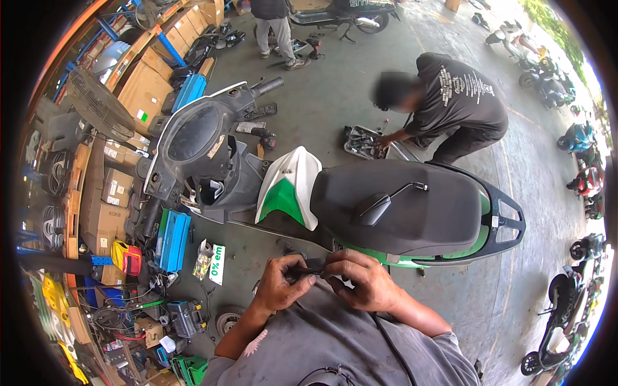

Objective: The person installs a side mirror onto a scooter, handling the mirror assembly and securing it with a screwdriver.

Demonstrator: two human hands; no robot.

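Note:
Close in front of my body, both hands meet over a small dark piece [311, 271], black and slim; its kind cannot be made out. My left hand [281, 284] is closed round one end, thumb pressed along it. My right hand [359, 281] pinches the other end with bent fingers. Just beyond them stands a scooter with a black seat [425, 222]. A loose black rear-view mirror [380, 207] lies on that seat. A white and green body panel [290, 191] rests ahead of the seat, beside the handlebar and dash [196, 138].
Beyond the scooter a co-worker [460, 100] bends over a tool case [367, 143] on the floor. A power drill [265, 137] lies near the handlebar. Shelves with cardboard boxes [103, 222], a fan [100, 103] and blue toolboxes [172, 241] line the left. Parked scooters [560, 309] stand at right.

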